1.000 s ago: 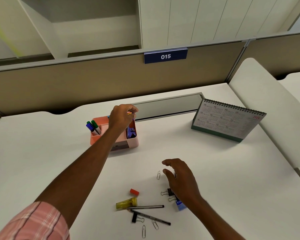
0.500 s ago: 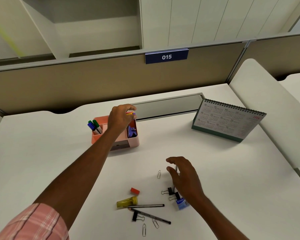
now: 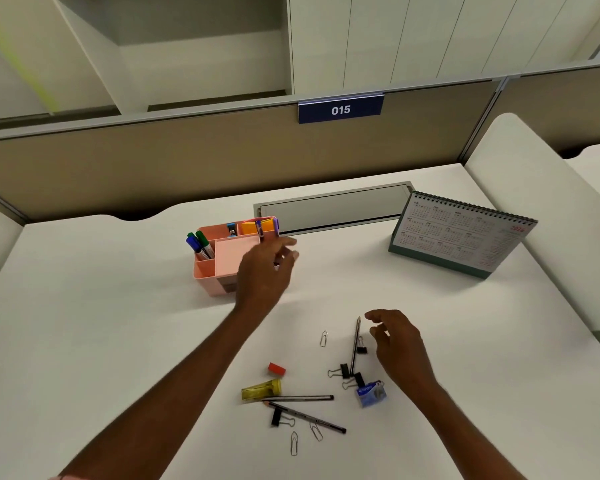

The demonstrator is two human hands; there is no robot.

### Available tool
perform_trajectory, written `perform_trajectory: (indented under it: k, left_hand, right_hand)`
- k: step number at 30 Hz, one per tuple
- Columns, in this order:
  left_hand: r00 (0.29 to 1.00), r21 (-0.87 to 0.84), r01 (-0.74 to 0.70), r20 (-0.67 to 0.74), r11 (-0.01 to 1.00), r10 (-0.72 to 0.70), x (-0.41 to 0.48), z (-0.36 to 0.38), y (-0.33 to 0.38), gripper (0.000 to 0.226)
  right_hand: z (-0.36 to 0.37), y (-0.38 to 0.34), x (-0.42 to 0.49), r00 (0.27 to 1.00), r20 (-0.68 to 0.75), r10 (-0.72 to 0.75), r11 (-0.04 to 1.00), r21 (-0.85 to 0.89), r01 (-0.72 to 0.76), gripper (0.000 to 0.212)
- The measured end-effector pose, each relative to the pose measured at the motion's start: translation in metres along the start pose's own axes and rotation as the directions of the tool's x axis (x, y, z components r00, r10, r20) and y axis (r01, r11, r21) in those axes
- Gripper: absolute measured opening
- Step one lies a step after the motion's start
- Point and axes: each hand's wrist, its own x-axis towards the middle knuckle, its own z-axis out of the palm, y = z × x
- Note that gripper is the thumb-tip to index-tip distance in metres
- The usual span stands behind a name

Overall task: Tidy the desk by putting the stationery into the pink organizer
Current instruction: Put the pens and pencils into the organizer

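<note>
The pink organizer (image 3: 208, 271) stands mid-desk with blue and green markers (image 3: 199, 244) at its left and orange and purple items at its back right. My left hand (image 3: 265, 268) hovers just in front of its right side, fingers loose and empty. My right hand (image 3: 397, 341) hangs over the loose stationery, fingers relaxed, holding nothing. Beside it lie a dark pen (image 3: 354, 344) and black binder clips (image 3: 343, 370). Nearer me are a red eraser (image 3: 276, 368), a yellow sharpener (image 3: 261, 389), two pencils (image 3: 305, 415), a blue staple box (image 3: 370, 393) and paper clips (image 3: 293, 443).
A desk calendar (image 3: 458, 233) stands at the right. A grey cable tray lid (image 3: 329, 211) runs behind the organizer. A beige partition with the sign 015 (image 3: 340, 109) closes the back. The white desk (image 3: 101, 323) curves off at the right edge.
My left hand let go of the coloured items in the organizer's back right compartment and drew back toward me. My right hand lifted and shifted right, uncovering the pen and clips.
</note>
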Motion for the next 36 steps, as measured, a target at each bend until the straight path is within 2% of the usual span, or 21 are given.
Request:
perform_trajectory:
  k: [4, 7, 11, 14, 16, 19, 23, 26, 30, 36]
  left_hand:
    - [0.97, -0.014, 0.036, 0.243, 0.999, -0.031, -0.047, 0.015, -0.005, 0.021]
    - [0.906, 0.027, 0.116, 0.407, 0.993, -0.117, -0.077, 0.027, -0.012, 0.012]
    - [0.844, 0.067, 0.169, 0.505, 0.983, -0.179, -0.103, 0.039, -0.015, 0.011]
    - [0.842, 0.054, 0.212, 0.497, 0.976, -0.21, -0.114, 0.041, -0.011, 0.011]
    - [0.839, 0.041, 0.237, 0.495, 0.971, -0.226, -0.12, 0.042, -0.009, 0.01]
    - [0.832, 0.017, 0.294, 0.487, 0.956, -0.264, -0.124, 0.043, -0.009, 0.009]
    - [0.813, -0.069, 0.425, 0.468, 0.903, -0.346, -0.127, 0.042, -0.008, 0.009]
    - [0.786, -0.202, 0.563, 0.429, 0.801, -0.445, -0.126, 0.037, -0.005, 0.011]
    - [0.803, -0.345, 0.592, 0.333, 0.728, -0.495, -0.123, 0.027, -0.003, 0.012]
    - [0.83, -0.438, 0.55, 0.19, 0.711, -0.525, -0.117, 0.001, 0.0, 0.017]
  right_hand:
    - [0.008, 0.01, -0.008, 0.992, 0.102, 0.07, 0.99, -0.128, -0.056, 0.024]
    - [0.015, 0.005, -0.01, 0.98, 0.13, 0.151, 0.967, -0.226, -0.119, 0.018]
    - [0.026, -0.008, -0.002, 0.974, 0.097, 0.205, 0.895, -0.421, -0.147, 0.028]
    - [0.037, -0.017, 0.003, 0.984, 0.037, 0.173, 0.837, -0.532, -0.127, 0.041]
    - [0.043, -0.023, 0.005, 0.988, 0.026, 0.153, 0.817, -0.566, -0.111, 0.039]
    - [0.046, -0.032, 0.007, 0.992, 0.043, 0.116, 0.805, -0.59, -0.069, 0.022]
    - [0.049, -0.032, 0.008, 0.998, 0.05, 0.032, 0.804, -0.594, 0.004, 0.034]
    - [0.049, -0.033, 0.005, 0.987, 0.096, -0.133, 0.855, -0.492, 0.163, 0.025]
    - [0.048, -0.045, -0.007, 0.934, 0.093, -0.344, 0.883, -0.305, 0.355, 0.02]
    - [0.046, -0.07, -0.011, 0.908, 0.09, -0.409, 0.887, -0.194, 0.419, 0.017]
